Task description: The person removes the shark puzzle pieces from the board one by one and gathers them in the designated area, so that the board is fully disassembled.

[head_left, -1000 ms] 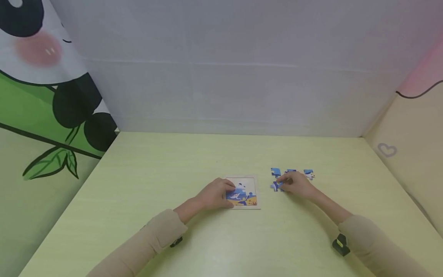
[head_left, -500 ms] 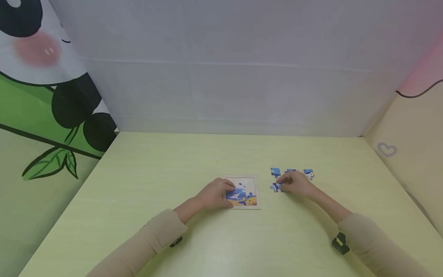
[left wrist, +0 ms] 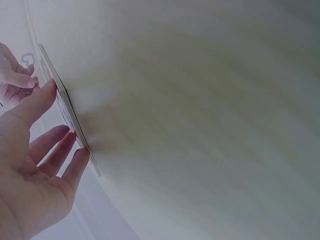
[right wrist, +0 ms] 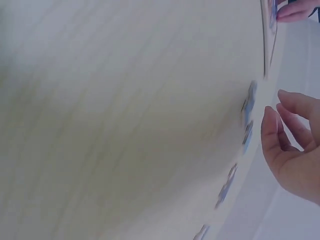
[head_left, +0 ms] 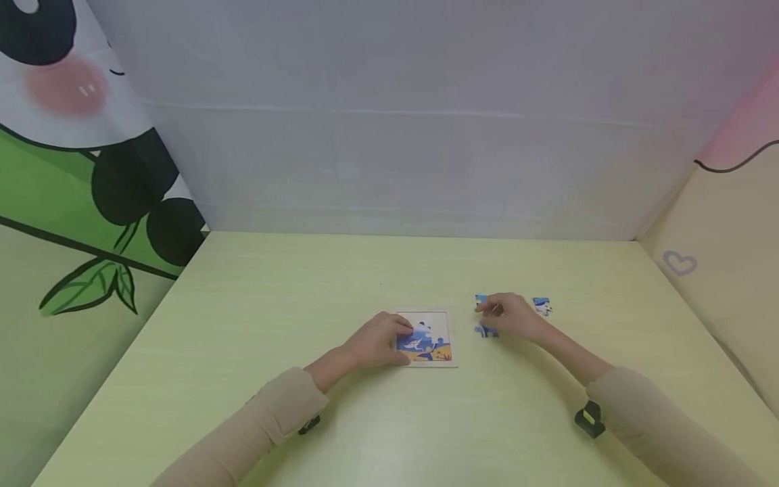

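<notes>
Here, left hand [head_left: 374, 341] grips board [head_left: 437, 325] by edge; right hand [head_left: 514, 316], fingers parted, above pieces [head_left: 485, 331] across gap.

The table [head_left: 341, 284] carries a puzzle board [head_left: 440, 327] and pieces [head_left: 542, 306].

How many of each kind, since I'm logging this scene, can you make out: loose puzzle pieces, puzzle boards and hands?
Loose puzzle pieces: 4 distinguishable in the right wrist view
Puzzle board: 1
Left hand and right hand: 2
Total: 7
</notes>
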Tool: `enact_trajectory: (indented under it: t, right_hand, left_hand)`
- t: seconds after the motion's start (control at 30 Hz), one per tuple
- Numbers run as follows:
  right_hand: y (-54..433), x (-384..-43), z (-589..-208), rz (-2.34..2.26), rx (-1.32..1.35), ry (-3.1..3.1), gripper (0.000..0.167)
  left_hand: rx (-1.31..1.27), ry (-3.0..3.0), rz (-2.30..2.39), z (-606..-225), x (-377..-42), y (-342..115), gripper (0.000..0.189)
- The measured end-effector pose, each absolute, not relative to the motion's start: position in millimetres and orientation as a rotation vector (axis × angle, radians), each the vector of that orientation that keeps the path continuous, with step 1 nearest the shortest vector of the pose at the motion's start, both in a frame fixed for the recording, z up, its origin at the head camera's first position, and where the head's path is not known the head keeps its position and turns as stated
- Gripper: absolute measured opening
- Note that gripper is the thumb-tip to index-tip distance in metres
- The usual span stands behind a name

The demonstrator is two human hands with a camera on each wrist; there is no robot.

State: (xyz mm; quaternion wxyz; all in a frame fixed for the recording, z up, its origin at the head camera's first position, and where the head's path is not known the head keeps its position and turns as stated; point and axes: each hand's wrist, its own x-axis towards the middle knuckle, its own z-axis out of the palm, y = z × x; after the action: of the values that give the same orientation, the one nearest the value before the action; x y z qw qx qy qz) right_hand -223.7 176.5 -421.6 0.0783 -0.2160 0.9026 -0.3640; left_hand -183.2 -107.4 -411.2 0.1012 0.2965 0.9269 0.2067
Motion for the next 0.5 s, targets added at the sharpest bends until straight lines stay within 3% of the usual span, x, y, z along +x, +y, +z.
enact_trajectory:
  t: [0.5]
  right_hand:
    - [102, -224, -423, -1.114, -0.661, 2.561, 0.029]
  left_hand:
    - [0.879, 2.762, 0.603, -411, -184, -108, 0.048]
